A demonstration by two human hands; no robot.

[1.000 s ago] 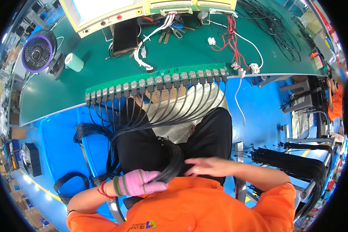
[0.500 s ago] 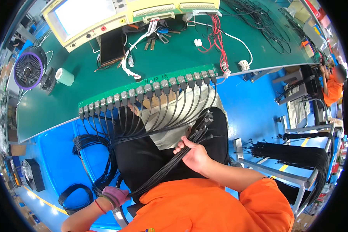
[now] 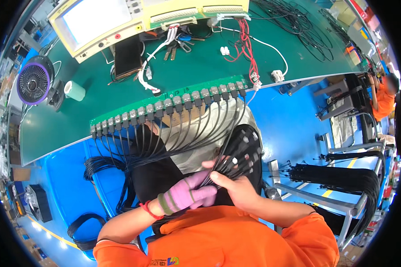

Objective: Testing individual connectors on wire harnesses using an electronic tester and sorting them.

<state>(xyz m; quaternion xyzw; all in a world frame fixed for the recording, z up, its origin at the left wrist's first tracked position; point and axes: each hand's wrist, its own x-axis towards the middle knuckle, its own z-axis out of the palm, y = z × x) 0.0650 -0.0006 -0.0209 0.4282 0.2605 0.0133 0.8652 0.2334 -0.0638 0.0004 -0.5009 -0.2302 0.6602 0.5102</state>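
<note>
A bundle of black cables (image 3: 229,167) lies across my lap, its many connector ends fanned out and smeared by motion. My left hand (image 3: 188,194), in a pink glove with grey-green stripes, is wrapped round the bundle below those ends. Close beside it my right hand (image 3: 237,190), bare, grips the same bundle with the thumb on top. At the table's near edge lies a long green circuit board (image 3: 173,99) with a row of metal sockets. Black cable plugs (image 3: 169,109) sit in the sockets, and their cables droop toward a coil (image 3: 100,165) on the left.
On the green table (image 3: 93,100) stand a yellowish tester (image 3: 140,22), a purple-rimmed fan (image 3: 34,83), a pale green roll (image 3: 75,91), a dark phone (image 3: 128,58) and keys (image 3: 171,52). More black cables hang on a metal rack (image 3: 338,178) at right. A person in orange (image 3: 382,102) sits far right.
My left hand has moved up and right from the bundle's lower end to beside my right hand. The connector ends have spread and shifted slightly right.
</note>
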